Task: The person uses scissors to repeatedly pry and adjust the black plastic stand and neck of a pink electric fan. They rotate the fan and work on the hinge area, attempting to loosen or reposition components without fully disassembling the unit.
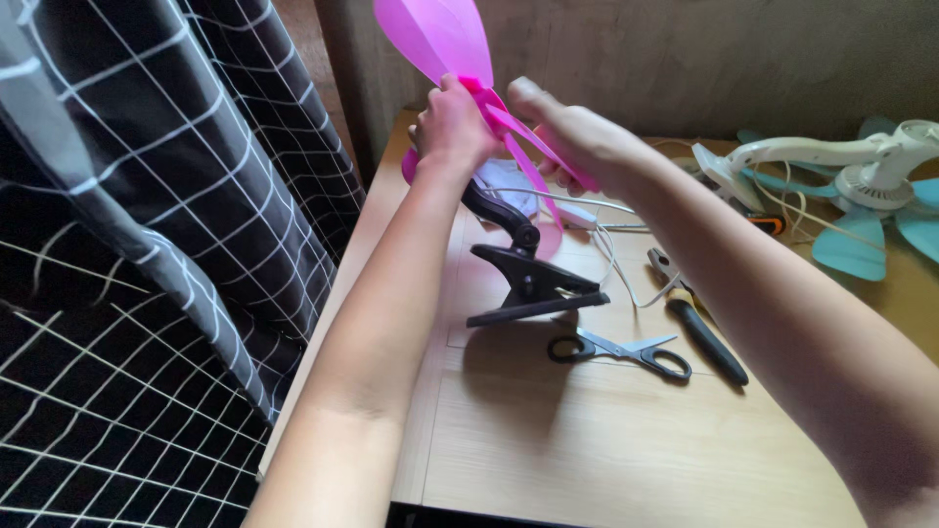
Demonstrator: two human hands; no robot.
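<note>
At the top centre of the frame, the left hand (452, 125) and right hand (567, 132) both close around the hub of a pink clip fan (460, 59), its black clamp (533, 286) hanging over the wooden table (587, 450). The thin blades look light and bendy (best gripped at the hub). Scissors (621, 352) and pliers (699, 328) lie at centre right.
</note>
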